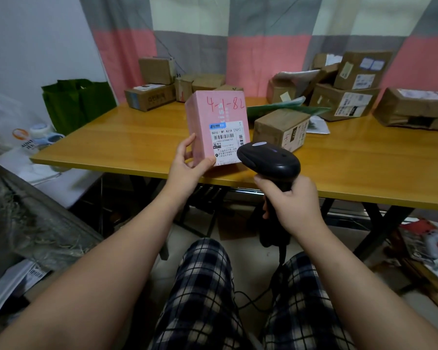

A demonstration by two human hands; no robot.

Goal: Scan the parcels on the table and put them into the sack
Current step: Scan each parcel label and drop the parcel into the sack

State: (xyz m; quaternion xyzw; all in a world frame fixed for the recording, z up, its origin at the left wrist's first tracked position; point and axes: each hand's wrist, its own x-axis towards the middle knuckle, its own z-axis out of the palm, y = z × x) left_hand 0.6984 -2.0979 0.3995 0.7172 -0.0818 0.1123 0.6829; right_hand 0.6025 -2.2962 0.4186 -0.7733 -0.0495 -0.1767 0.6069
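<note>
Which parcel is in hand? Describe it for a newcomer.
At the near edge of the yellow table, the left hand holds a pink box upright before the black scanner. Its neighbours are brown cardboard boxes; only this one is pink, marked 4-1-82 in red.

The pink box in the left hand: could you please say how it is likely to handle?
Probably stiff: the pink box keeps crisp edges. Likely light, since the left hand alone holds it by a lower corner.
</note>
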